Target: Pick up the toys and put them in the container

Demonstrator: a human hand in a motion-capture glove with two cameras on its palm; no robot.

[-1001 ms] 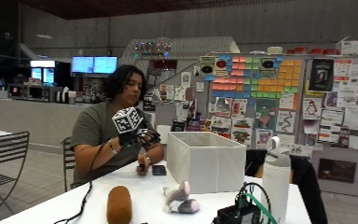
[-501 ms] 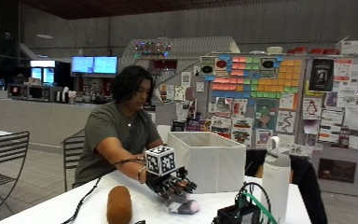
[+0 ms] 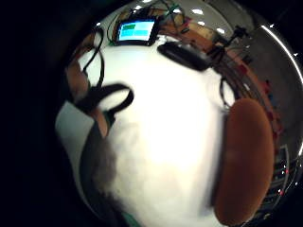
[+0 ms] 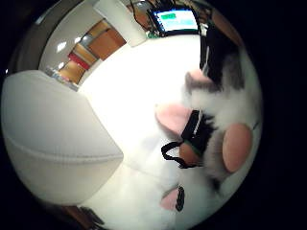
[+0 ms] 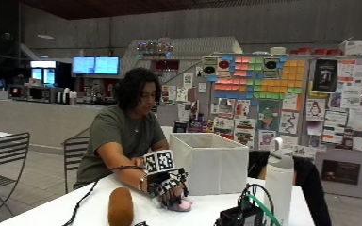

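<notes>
The plush toy (image 5: 182,205), white and grey with pink ears, lies on the white worktop (image 5: 74,207) just in front of the container's near left corner. The gloved right hand (image 5: 168,188) is down on top of it, fingers curled over its body, holding it against the worktop. From the thumb side of the palm the plush (image 4: 216,139) fills the space beside the hand's black strap, with its pink ears and paws showing, so the palm is right on it.

The container (image 5: 213,160), a white fabric box with an open top, stands upright just behind and to the right of the hand; its pale side wall (image 4: 53,139) looms close in the thumb-side view.

To the left of the hand, nearer the worktop's front edge, a brown, loaf-shaped toy (image 5: 120,213) lies by itself, apart from the plush. The little-finger-side view shows it (image 3: 245,161) lying on the bare white surface.

Towards the near right, a white bottle (image 5: 279,181) with a loop handle stands upright, and in front of it sits a small black device (image 5: 241,216) with green wiring.

The person sits behind the worktop, leaning forward, the right forearm reaching down to the plush.
</notes>
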